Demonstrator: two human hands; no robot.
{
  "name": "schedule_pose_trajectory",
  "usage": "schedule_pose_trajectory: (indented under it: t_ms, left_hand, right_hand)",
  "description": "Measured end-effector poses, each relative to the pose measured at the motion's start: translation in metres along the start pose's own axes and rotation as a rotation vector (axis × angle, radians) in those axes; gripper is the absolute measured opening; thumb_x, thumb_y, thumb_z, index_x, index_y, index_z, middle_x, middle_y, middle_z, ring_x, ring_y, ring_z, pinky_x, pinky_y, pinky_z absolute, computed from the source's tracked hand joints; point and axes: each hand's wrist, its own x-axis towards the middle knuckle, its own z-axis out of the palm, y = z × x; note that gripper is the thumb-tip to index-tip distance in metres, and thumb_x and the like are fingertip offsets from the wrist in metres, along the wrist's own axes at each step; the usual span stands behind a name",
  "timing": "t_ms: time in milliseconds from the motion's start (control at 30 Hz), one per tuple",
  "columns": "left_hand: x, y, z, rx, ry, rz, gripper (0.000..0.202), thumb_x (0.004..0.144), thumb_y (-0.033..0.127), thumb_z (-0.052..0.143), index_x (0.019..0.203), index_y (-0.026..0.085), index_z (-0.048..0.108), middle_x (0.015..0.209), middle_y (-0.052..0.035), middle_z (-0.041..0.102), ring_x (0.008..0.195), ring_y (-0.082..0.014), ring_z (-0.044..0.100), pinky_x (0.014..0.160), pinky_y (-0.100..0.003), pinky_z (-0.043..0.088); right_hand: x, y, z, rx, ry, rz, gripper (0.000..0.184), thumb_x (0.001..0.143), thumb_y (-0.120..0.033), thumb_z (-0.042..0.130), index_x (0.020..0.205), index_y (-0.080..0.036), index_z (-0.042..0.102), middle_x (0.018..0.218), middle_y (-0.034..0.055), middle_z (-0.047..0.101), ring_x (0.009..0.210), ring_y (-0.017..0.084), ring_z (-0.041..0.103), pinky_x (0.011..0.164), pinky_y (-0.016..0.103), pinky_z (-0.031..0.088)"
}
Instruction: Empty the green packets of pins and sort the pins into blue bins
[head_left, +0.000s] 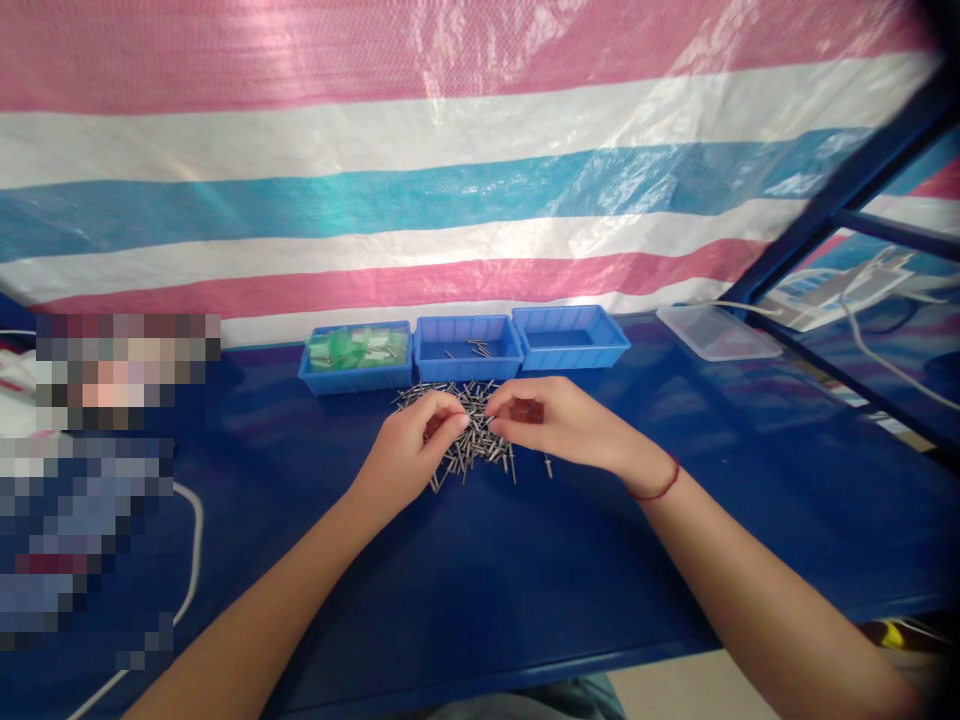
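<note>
A heap of small silver pop rivets (pixel 469 455) lies on the blue table, and both my hands are over it. On the left side of the heap, my left hand (pixel 416 440) is closed in a pinch, thumb against index finger; whatever is between the tips is too small to make out. My right hand (pixel 559 420) faces it from the right, thumb and index finger curled close together over the rivets. Its fingertips blend with the heap, so what they hold is unclear. One loose rivet (pixel 548 466) lies below my right hand.
Behind the heap stand three blue bins: the left bin (pixel 360 380) has green-and-clear packets, the middle bin (pixel 469 365) a few rivets, the right bin (pixel 574 352) nothing visible. A clear plastic lid (pixel 716 335) lies at right. A white cable (pixel 199 540) runs at left, beside a blurred-out person.
</note>
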Motion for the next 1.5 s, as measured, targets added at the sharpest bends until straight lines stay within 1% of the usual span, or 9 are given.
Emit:
schedule_pose_trajectory:
  t_ms: [133, 300, 500, 733, 933, 1100, 1233, 1400, 1500]
  left_hand:
    - [0.001, 0.004, 0.005, -0.393, 0.048, -0.124, 0.022, 0.088, 0.039, 0.056, 0.085, 0.018, 0.056, 0.076, -0.0003, 0.062, 0.07, -0.0132, 0.06, 0.066, -0.025, 0.048]
    - [0.0, 0.005, 0.007, -0.558, 0.063, -0.216, 0.035, 0.081, 0.052, 0.063, 0.081, 0.017, 0.057, 0.072, -0.0014, 0.063, 0.066, -0.0137, 0.061, 0.065, -0.027, 0.052]
    - [-0.001, 0.004, 0.011, -0.675, 0.057, -0.253, 0.043, 0.08, 0.057, 0.063, 0.089, 0.016, 0.061, 0.077, -0.0037, 0.066, 0.069, -0.0141, 0.064, 0.068, -0.028, 0.054]
    - [-0.001, 0.009, 0.009, -0.58, 0.01, -0.201, 0.03, 0.085, 0.044, 0.06, 0.093, 0.016, 0.064, 0.075, -0.0022, 0.066, 0.068, -0.0127, 0.063, 0.067, -0.026, 0.053]
    - [-0.002, 0.012, 0.007, -0.539, 0.087, -0.193, 0.018, 0.083, 0.035, 0.061, 0.085, 0.017, 0.059, 0.071, 0.0002, 0.063, 0.064, -0.0119, 0.062, 0.064, -0.024, 0.051]
    - [-0.004, 0.01, 0.01, -0.415, 0.19, -0.127, 0.013, 0.083, 0.03, 0.063, 0.086, 0.018, 0.06, 0.073, 0.0003, 0.061, 0.065, -0.0116, 0.059, 0.063, -0.023, 0.049]
    - [-0.008, 0.011, 0.011, -0.264, 0.23, -0.051, 0.011, 0.084, 0.03, 0.063, 0.083, 0.018, 0.06, 0.075, -0.0002, 0.062, 0.067, -0.0123, 0.059, 0.064, -0.023, 0.048]
    - [-0.008, 0.009, 0.009, -0.238, 0.232, -0.065, 0.014, 0.086, 0.033, 0.06, 0.083, 0.019, 0.057, 0.071, 0.0013, 0.059, 0.065, -0.0122, 0.059, 0.062, -0.023, 0.047]
    - [-0.006, 0.006, 0.01, -0.257, 0.225, -0.108, 0.017, 0.086, 0.034, 0.06, 0.093, 0.02, 0.056, 0.076, 0.0015, 0.06, 0.063, -0.0113, 0.059, 0.059, -0.022, 0.046]
  right_hand:
    - [0.001, -0.015, 0.026, 0.256, 0.106, 0.005, 0.016, 0.081, -0.034, 0.066, 0.087, -0.019, 0.067, 0.079, 0.0014, 0.067, 0.063, 0.012, 0.057, 0.056, 0.025, 0.046]
    - [0.002, -0.017, 0.038, 0.513, 0.17, 0.002, 0.024, 0.081, -0.043, 0.068, 0.083, -0.02, 0.065, 0.075, 0.0017, 0.07, 0.064, 0.013, 0.061, 0.057, 0.026, 0.048]
    - [0.001, -0.015, 0.038, 0.437, 0.295, -0.057, 0.021, 0.082, -0.041, 0.068, 0.084, -0.02, 0.068, 0.077, 0.0021, 0.071, 0.07, 0.015, 0.066, 0.065, 0.03, 0.053]
    - [-0.001, -0.014, 0.034, 0.224, 0.351, -0.158, 0.016, 0.088, -0.033, 0.062, 0.098, -0.024, 0.071, 0.088, 0.0043, 0.07, 0.079, 0.016, 0.064, 0.065, 0.03, 0.051]
    - [0.0, -0.011, 0.033, 0.045, 0.347, -0.207, 0.012, 0.091, -0.029, 0.057, 0.093, -0.023, 0.067, 0.091, 0.0045, 0.065, 0.078, 0.015, 0.06, 0.062, 0.027, 0.048]
    - [0.001, -0.009, 0.038, 0.035, 0.35, -0.22, 0.009, 0.09, -0.021, 0.057, 0.094, -0.022, 0.065, 0.091, 0.0034, 0.06, 0.068, 0.012, 0.055, 0.058, 0.025, 0.045]
    - [0.002, -0.006, 0.043, 0.067, 0.353, -0.239, 0.011, 0.09, -0.021, 0.057, 0.096, -0.022, 0.065, 0.092, 0.004, 0.059, 0.07, 0.012, 0.056, 0.056, 0.025, 0.044]
    - [0.004, -0.003, 0.043, 0.048, 0.303, -0.29, 0.013, 0.093, -0.024, 0.053, 0.096, -0.021, 0.065, 0.094, 0.0056, 0.061, 0.085, 0.015, 0.059, 0.069, 0.027, 0.048]
    - [0.013, 0.002, 0.034, -0.073, 0.364, -0.294, 0.016, 0.094, -0.023, 0.049, 0.094, -0.019, 0.065, 0.094, 0.0063, 0.063, 0.088, 0.017, 0.059, 0.075, 0.03, 0.049]
